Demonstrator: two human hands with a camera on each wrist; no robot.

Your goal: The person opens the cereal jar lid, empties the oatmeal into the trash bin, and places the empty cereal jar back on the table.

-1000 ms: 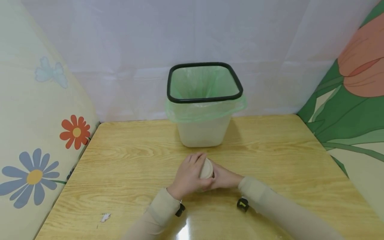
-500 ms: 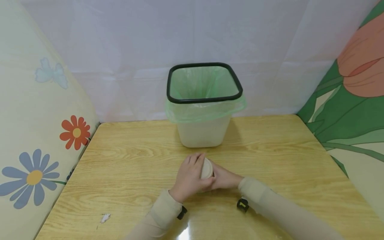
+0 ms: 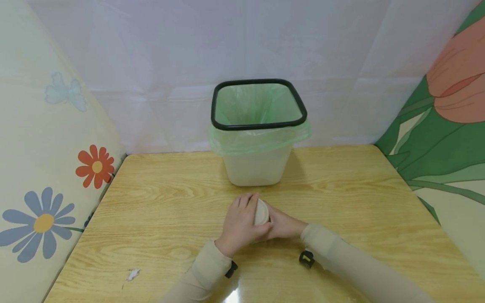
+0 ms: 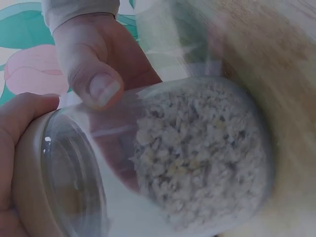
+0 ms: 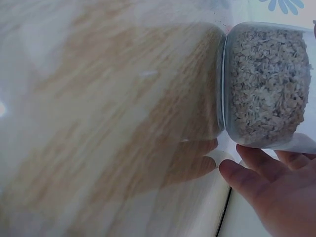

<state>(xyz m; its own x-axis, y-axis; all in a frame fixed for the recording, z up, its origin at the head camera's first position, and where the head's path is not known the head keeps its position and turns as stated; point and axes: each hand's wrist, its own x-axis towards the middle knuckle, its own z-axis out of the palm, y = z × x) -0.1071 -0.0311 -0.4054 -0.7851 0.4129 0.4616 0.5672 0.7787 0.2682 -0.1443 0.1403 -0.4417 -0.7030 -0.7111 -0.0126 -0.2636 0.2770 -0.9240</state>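
One clear, round-lidded jar (image 5: 269, 86) of coarse flakes (image 4: 197, 155) is gripped by the curled left hand (image 3: 240, 221) at nine o'clock, right hand (image 3: 281, 224) at three.

White glare (image 3: 232, 295) marks the table (image 3: 170, 202); wrist views look hazy and soft.

White sheeting (image 3: 170, 54) and flower-printed side panels (image 3: 34, 143) around a table (image 3: 166, 219) suggest a makeshift studio.

Left sleeve (image 3: 192, 283) and right sleeve (image 3: 365, 271), both long and pale beige, end in broad, slightly yellower cuffs (image 3: 211, 261), beside which I see a small black left wrist unit (image 3: 231, 269) and a black right wrist unit (image 3: 306, 259), the latter bearing a yellow mark too small to read from here
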